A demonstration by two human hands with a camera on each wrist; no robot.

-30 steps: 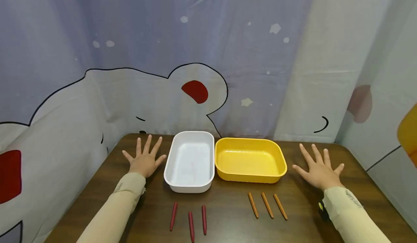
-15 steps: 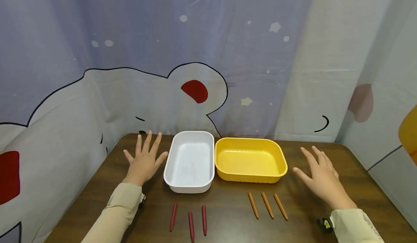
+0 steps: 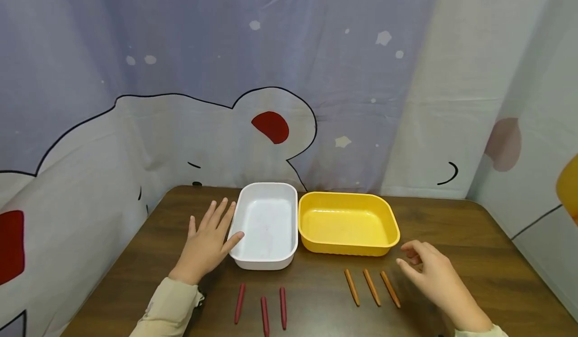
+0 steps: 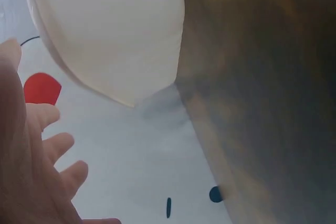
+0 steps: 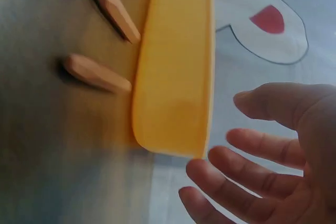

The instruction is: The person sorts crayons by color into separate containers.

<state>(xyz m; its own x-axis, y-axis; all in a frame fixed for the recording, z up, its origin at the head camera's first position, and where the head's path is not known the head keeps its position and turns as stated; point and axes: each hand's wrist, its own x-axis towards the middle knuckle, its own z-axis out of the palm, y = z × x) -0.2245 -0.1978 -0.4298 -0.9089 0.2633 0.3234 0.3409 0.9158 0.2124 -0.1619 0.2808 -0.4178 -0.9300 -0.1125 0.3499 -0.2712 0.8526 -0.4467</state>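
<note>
In the head view my left hand is at the left side of a white plastic tray, fingers straight and spread. Its thumb overlaps the tray's left rim; whether it touches I cannot tell. The left wrist view shows these fingers apart from the tray, holding nothing. My right hand, fingers loosely bent, hovers right of several orange-brown crayons, nearest the rightmost crayon. Nothing is between its fingers in the right wrist view, where the hand is beside the yellow tray.
Three dark red crayons lie in front of the white tray. Beside it, touching or nearly so, the yellow tray stands lengthwise. A patterned curtain hangs behind the brown wooden table.
Both hands have lifted from the table. The right hand has moved toward the orange-brown crayons, its fingers bending; the left has shifted right to the white tray's edge. Trays and crayons keep their places.
</note>
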